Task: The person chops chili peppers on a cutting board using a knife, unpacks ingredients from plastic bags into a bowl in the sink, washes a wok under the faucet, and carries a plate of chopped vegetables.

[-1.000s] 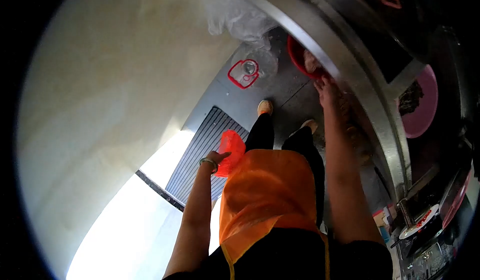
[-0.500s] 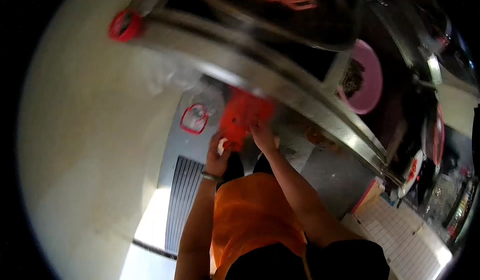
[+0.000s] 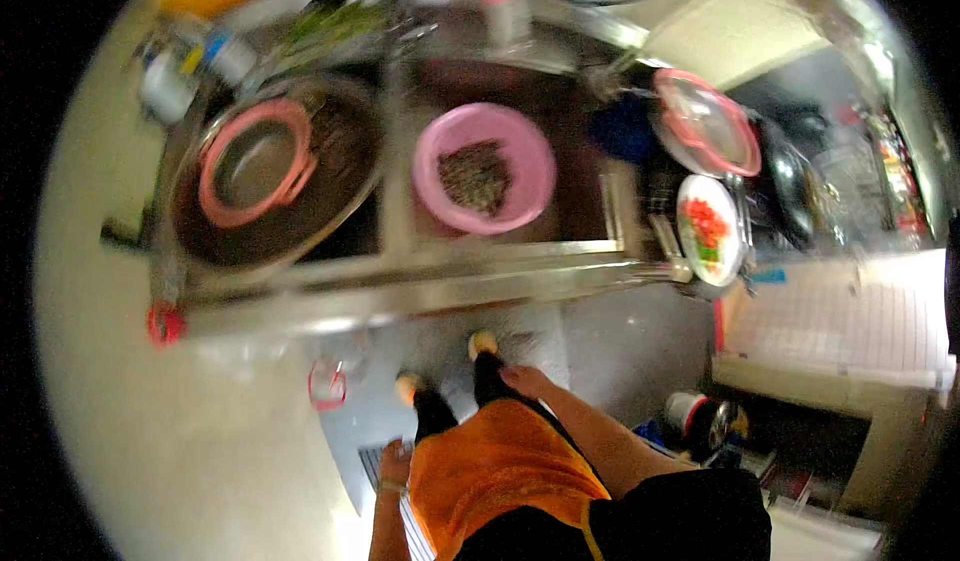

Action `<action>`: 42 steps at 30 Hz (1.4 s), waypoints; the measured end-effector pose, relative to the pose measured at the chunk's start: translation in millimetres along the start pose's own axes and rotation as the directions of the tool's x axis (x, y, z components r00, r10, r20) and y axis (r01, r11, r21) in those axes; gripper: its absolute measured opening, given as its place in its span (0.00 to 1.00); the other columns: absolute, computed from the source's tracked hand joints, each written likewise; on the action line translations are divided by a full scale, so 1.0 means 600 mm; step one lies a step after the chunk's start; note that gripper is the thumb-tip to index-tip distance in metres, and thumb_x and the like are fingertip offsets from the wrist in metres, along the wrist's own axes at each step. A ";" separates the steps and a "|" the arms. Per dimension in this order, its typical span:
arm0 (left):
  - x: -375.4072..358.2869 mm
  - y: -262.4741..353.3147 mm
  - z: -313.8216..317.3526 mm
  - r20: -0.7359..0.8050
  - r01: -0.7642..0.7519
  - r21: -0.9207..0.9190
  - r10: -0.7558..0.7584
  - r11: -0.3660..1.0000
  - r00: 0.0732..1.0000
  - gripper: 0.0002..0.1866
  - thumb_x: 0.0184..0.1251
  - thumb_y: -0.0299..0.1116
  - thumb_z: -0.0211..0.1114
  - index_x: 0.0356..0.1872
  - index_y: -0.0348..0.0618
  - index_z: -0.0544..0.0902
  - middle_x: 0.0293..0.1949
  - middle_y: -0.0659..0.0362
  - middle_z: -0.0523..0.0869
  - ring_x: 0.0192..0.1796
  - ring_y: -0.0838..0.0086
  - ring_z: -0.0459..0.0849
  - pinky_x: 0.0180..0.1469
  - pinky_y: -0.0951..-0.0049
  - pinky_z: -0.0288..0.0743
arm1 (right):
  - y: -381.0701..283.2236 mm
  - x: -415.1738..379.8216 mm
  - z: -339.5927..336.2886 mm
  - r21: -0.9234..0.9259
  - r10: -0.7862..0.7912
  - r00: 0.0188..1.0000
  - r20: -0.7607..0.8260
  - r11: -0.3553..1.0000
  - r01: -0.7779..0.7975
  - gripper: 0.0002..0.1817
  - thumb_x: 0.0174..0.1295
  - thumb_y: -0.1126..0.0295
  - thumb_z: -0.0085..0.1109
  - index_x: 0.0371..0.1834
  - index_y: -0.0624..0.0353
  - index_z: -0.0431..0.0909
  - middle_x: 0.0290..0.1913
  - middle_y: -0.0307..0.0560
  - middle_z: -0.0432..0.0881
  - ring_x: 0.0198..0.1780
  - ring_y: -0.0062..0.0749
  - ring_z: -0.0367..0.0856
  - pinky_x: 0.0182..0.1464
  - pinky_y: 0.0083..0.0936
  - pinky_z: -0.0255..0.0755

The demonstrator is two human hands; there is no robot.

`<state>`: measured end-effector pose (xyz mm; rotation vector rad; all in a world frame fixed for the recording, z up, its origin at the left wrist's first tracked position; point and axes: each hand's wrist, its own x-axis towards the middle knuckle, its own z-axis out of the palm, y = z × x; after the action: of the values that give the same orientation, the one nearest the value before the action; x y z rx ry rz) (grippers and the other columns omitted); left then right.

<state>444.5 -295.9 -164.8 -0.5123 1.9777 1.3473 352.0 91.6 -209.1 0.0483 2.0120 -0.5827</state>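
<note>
My left hand [image 3: 395, 461] hangs low beside the orange apron [image 3: 480, 461], its fingers loosely apart and nothing visible in it. Over my thigh, at the apron's upper right edge, is my right hand [image 3: 525, 381]; motion smears its fingers, and no object shows in it. Beyond my shoes stands a metal sink counter [image 3: 480, 296]. A pink bowl [image 3: 535, 176] with a dark, grainy heap sits in the middle basin. To its left, a pink-rimmed strainer [image 3: 222, 206] rests in a large round pan [image 3: 335, 201].
A white plate of red and green pieces [image 3: 708, 231] lies on the counter's right part, below another pink-rimmed bowl [image 3: 715, 126]. A red-rimmed clear item [image 3: 327, 384] is on the floor at left. A white tiled surface [image 3: 840, 306] and a round container [image 3: 690, 413] are at right.
The view has swung up and turned towards the counter. The red thing that was between my hands is no longer seen there, and my hands have moved apart and lower.
</note>
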 end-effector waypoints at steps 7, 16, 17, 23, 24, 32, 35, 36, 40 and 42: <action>0.043 0.123 0.058 0.169 -0.225 0.045 0.214 0.973 0.962 0.13 0.61 0.28 0.60 0.46 0.34 0.76 0.40 0.55 0.81 0.43 0.70 0.80 0.47 0.71 0.75 | 0.600 -0.385 0.113 0.978 0.398 0.902 0.169 -0.180 -0.104 0.21 0.67 0.56 0.35 0.51 0.58 0.70 0.48 0.51 0.74 0.49 0.44 0.73 0.38 0.45 0.72; -0.029 0.540 0.510 0.380 -0.365 -0.102 0.375 0.925 0.845 0.13 0.65 0.29 0.59 0.49 0.39 0.78 0.45 0.57 0.82 0.46 0.74 0.80 0.50 0.73 0.73 | 0.725 -0.553 -0.197 0.929 0.779 0.566 -0.269 0.056 0.365 0.10 0.65 0.66 0.49 0.41 0.60 0.74 0.32 0.41 0.77 0.29 0.28 0.78 0.30 0.26 0.75; -0.047 0.574 0.561 0.415 -0.402 -0.062 0.390 0.914 0.822 0.13 0.65 0.29 0.59 0.49 0.39 0.78 0.45 0.56 0.82 0.45 0.73 0.81 0.50 0.73 0.73 | 0.751 -0.554 -0.213 0.916 0.763 0.573 -0.298 0.058 0.398 0.10 0.65 0.66 0.49 0.42 0.60 0.74 0.32 0.41 0.78 0.29 0.26 0.78 0.30 0.25 0.75; -0.178 0.887 0.631 0.492 -0.547 0.116 0.430 0.829 0.757 0.12 0.63 0.31 0.60 0.46 0.40 0.80 0.47 0.55 0.82 0.44 0.71 0.82 0.49 0.71 0.74 | 0.823 -0.648 -0.414 0.644 0.750 0.249 -0.613 0.292 0.707 0.11 0.65 0.64 0.55 0.41 0.61 0.75 0.32 0.40 0.79 0.29 0.21 0.75 0.30 0.20 0.71; -0.176 0.918 0.597 0.382 -0.745 0.277 0.642 0.607 0.665 0.13 0.63 0.33 0.60 0.45 0.38 0.79 0.41 0.56 0.82 0.41 0.69 0.81 0.48 0.69 0.74 | 0.830 -0.659 -0.453 0.597 0.744 0.206 -0.636 0.306 0.742 0.11 0.65 0.64 0.55 0.40 0.61 0.76 0.31 0.40 0.79 0.29 0.21 0.75 0.31 0.20 0.71; 0.109 1.097 0.396 0.036 -0.479 0.804 0.776 0.352 0.630 0.12 0.63 0.34 0.58 0.43 0.39 0.81 0.39 0.52 0.82 0.43 0.60 0.80 0.48 0.62 0.72 | 0.684 -0.646 -0.606 0.396 0.310 0.270 -0.912 0.483 0.781 0.07 0.65 0.70 0.54 0.36 0.63 0.77 0.29 0.39 0.77 0.29 0.20 0.73 0.34 0.19 0.69; 0.300 1.075 0.402 0.198 -0.469 0.880 0.840 0.075 0.506 0.27 0.52 0.35 0.66 0.56 0.41 0.73 0.55 0.51 0.77 0.62 0.60 0.70 0.67 0.64 0.59 | 0.614 -0.659 -0.617 0.442 0.307 0.326 -0.894 0.494 0.749 0.07 0.64 0.71 0.55 0.36 0.64 0.77 0.28 0.39 0.78 0.30 0.20 0.73 0.34 0.18 0.68; 0.320 1.089 0.425 0.112 -0.534 0.813 0.835 0.235 0.538 0.33 0.51 0.38 0.68 0.61 0.42 0.69 0.58 0.49 0.74 0.65 0.58 0.66 0.69 0.64 0.57 | 0.605 -0.665 -0.618 0.475 0.330 0.343 -0.879 0.558 0.681 0.07 0.64 0.71 0.54 0.36 0.64 0.77 0.28 0.39 0.78 0.30 0.20 0.72 0.35 0.18 0.68; 0.369 1.093 0.457 0.381 -0.532 0.845 0.751 -0.046 0.540 0.27 0.57 0.43 0.64 0.57 0.44 0.72 0.53 0.51 0.78 0.57 0.58 0.74 0.60 0.64 0.69 | 0.574 -0.668 -0.614 0.482 0.337 0.346 -0.875 0.664 0.572 0.09 0.67 0.67 0.52 0.35 0.63 0.76 0.29 0.40 0.78 0.29 0.20 0.73 0.32 0.19 0.68; 0.471 1.079 0.482 0.238 -0.628 0.698 0.715 0.345 0.657 0.24 0.60 0.44 0.60 0.56 0.44 0.73 0.52 0.51 0.79 0.53 0.58 0.77 0.56 0.62 0.71 | 0.569 -0.653 -0.608 0.507 0.351 0.373 -0.859 0.683 0.526 0.10 0.66 0.67 0.52 0.34 0.63 0.76 0.28 0.39 0.78 0.28 0.19 0.71 0.32 0.18 0.66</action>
<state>-82.1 235.3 -13.2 0.7618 2.7373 0.7358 341.6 627.7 130.9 1.0070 2.6971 -1.7798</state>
